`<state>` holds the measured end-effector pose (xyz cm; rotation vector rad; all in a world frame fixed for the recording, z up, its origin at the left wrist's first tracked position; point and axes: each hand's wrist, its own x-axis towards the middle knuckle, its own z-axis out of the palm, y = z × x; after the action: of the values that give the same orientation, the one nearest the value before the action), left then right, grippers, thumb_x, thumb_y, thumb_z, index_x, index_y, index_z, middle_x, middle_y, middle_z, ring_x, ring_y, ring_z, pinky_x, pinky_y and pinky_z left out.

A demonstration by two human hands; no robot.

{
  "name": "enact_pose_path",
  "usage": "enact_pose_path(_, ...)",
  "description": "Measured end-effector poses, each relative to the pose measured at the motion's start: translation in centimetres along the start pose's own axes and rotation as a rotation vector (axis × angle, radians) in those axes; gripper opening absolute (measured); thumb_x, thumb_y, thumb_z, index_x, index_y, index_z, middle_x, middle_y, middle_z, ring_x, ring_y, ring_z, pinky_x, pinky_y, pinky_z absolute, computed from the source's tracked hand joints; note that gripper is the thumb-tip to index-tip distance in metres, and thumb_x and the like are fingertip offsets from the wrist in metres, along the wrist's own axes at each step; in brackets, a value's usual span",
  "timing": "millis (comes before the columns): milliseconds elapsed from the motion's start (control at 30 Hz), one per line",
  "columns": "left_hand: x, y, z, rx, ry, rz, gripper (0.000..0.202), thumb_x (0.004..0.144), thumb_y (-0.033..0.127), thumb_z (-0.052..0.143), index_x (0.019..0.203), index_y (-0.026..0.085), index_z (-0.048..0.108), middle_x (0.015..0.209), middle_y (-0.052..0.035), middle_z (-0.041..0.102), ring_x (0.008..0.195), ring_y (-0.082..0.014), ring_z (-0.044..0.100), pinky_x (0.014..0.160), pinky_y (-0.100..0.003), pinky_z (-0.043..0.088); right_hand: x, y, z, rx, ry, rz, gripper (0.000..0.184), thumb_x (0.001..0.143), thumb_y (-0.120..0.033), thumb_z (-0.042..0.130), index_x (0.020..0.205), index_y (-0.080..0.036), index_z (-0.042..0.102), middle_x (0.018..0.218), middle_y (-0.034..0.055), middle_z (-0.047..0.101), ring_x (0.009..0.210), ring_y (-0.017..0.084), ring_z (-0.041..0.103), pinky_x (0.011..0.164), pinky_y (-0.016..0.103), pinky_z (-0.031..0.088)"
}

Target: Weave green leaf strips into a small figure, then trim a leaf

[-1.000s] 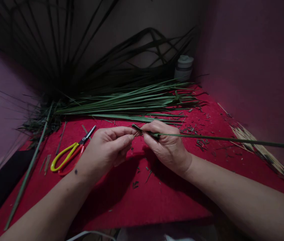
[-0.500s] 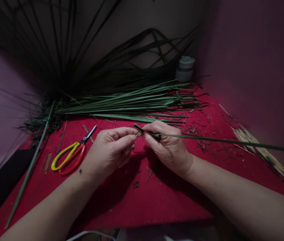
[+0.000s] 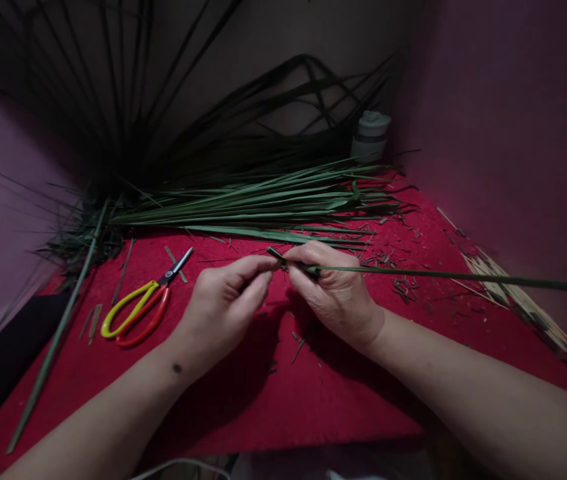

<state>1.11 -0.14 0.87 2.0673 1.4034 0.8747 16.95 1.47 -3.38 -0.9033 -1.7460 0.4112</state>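
Note:
A long green leaf strip [image 3: 413, 272] stretches from between my hands out to the right edge. My right hand [image 3: 331, 287] is closed on it, thumb and index finger pinching near its folded end [image 3: 274, 253]. My left hand [image 3: 228, 300] meets that end from the left, its fingertips pressed together at the folded part; what exactly they pinch is hidden. Left of my left hand, scissors [image 3: 146, 303] with one yellow and one red handle lie with their blades slightly apart, pointing away.
Behind my hands, a bundle of long green leaves [image 3: 253, 203] lies across the red cloth [image 3: 333, 400]. A white lidded container [image 3: 369, 137] stands at the back. Thin pale sticks [image 3: 523, 300] lie right, a black object [image 3: 11, 360] left. Leaf scraps [image 3: 403, 288] are scattered about.
My left hand has rolled over, its back now turned more upward and its fingertips nearer the folded end. The right hand has stayed in place; the strip's far end has dipped slightly upward in view.

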Motion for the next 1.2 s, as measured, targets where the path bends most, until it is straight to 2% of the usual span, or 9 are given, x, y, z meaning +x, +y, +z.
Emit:
enact_pose_path(100, 0.4, 1.0, -0.3, -0.457, -0.098, -0.391, 0.021, 0.080, 0.030, 0.056, 0.092, 0.016, 0.064, 0.047, 0.0065, 0.045, 0.034, -0.0063, 0.034, 0.033, -0.018, 0.026, 0.0, -0.1, 0.0, 0.000, 0.009, -0.014, 0.013, 0.082, -0.011, 0.051, 0.081, -0.016, 0.063, 0.075, 0.0045, 0.063, 0.069, 0.014, 0.058, 0.067, 0.025, 0.045)
enact_pose_path(167, 0.4, 1.0, -0.3, -0.456, -0.094, -0.386, 0.020, 0.079, 0.029, 0.057, 0.092, 0.016, 0.065, 0.047, 0.0064, 0.044, 0.035, -0.0064, 0.035, 0.033, -0.018, 0.027, 0.0, -0.1, 0.0, 0.002, 0.002, -0.007, 0.014, 0.082, -0.011, 0.051, 0.080, -0.016, 0.063, 0.075, 0.0044, 0.063, 0.069, 0.014, 0.058, 0.067, 0.025, 0.045)
enact_pose_path(333, -0.2, -1.1, 0.4, 0.331, 0.093, 0.311, 0.023, 0.081, 0.018, 0.050, 0.096, 0.016, 0.067, 0.080, -0.0072, 0.072, 0.067, -0.0161, 0.065, 0.060, -0.024, 0.049, -0.1, 0.1, 0.1, 0.015, -0.002, 0.015, 0.013, 0.081, -0.011, 0.051, 0.081, -0.017, 0.063, 0.076, 0.0040, 0.064, 0.070, 0.014, 0.058, 0.068, 0.025, 0.045)
enact_pose_path(433, -0.4, -1.8, 0.7, 0.540, 0.125, 0.483, 0.025, 0.083, 0.014, 0.047, 0.102, 0.015, 0.064, 0.081, -0.0068, 0.073, 0.066, -0.0166, 0.067, 0.060, -0.023, 0.048, -0.1, 0.2, 0.2, 0.020, -0.003, 0.014, 0.014, 0.081, -0.011, 0.051, 0.082, -0.017, 0.064, 0.076, 0.0037, 0.064, 0.072, 0.014, 0.059, 0.069, 0.025, 0.046)
enact_pose_path(500, -0.3, -1.5, 0.6, 0.451, 0.083, 0.410, 0.023, 0.085, 0.014, 0.046, 0.102, 0.014, 0.061, 0.082, -0.0059, 0.072, 0.065, -0.0146, 0.066, 0.060, -0.022, 0.047, -0.1, 0.3, 0.2, 0.030, 0.006, 0.016, 0.014, 0.081, -0.011, 0.051, 0.083, -0.017, 0.064, 0.077, 0.0033, 0.064, 0.073, 0.014, 0.059, 0.070, 0.025, 0.046)
enact_pose_path(600, -0.1, -0.6, 0.4, 0.137, 0.002, 0.126, 0.020, 0.086, 0.019, 0.048, 0.103, 0.014, 0.056, 0.063, 0.0011, 0.061, 0.052, -0.0102, 0.055, 0.052, -0.020, 0.041, -0.1, 0.3, 0.4, 0.061, 0.035, 0.028, 0.013, 0.080, -0.011, 0.052, 0.082, -0.017, 0.064, 0.078, 0.0032, 0.066, 0.074, 0.013, 0.061, 0.072, 0.025, 0.047)
enact_pose_path(767, 0.3, 0.6, -0.1, -0.422, -0.084, -0.258, 0.041, 0.084, 0.027, 0.056, 0.122, 0.019, 0.042, 0.050, 0.0108, 0.038, 0.040, -0.0062, 0.032, 0.038, -0.017, 0.029, 0.0, 0.3, 0.5, 0.089, 0.078, 0.053, 0.012, 0.079, -0.011, 0.054, 0.081, -0.017, 0.064, 0.078, 0.0027, 0.067, 0.074, 0.013, 0.062, 0.073, 0.025, 0.048)
enact_pose_path(900, 0.5, 0.6, -0.3, -0.624, -0.164, -0.317, 0.041, 0.082, 0.028, 0.060, 0.120, 0.020, 0.047, 0.050, 0.0099, 0.038, 0.039, -0.0053, 0.030, 0.036, -0.016, 0.030, 0.1, 0.1, 0.5, 0.137, 0.087, 0.110, 0.013, 0.078, -0.010, 0.054, 0.081, -0.017, 0.065, 0.081, 0.0023, 0.069, 0.076, 0.013, 0.063, 0.075, 0.025, 0.048)
enact_pose_path(1200, 0.5, 0.1, -0.1, -0.642, -0.163, -0.287, 0.020, 0.084, 0.026, 0.059, 0.104, 0.023, 0.054, 0.048, 0.0093, 0.040, 0.038, -0.0043, 0.030, 0.035, -0.014, 0.029, 0.5, -0.5, 0.0, 0.215, 0.032, 0.284, 0.012, 0.078, -0.013, 0.054, 0.077, -0.015, 0.066, 0.071, 0.0005, 0.066, 0.067, 0.012, 0.060, 0.067, 0.023, 0.047)
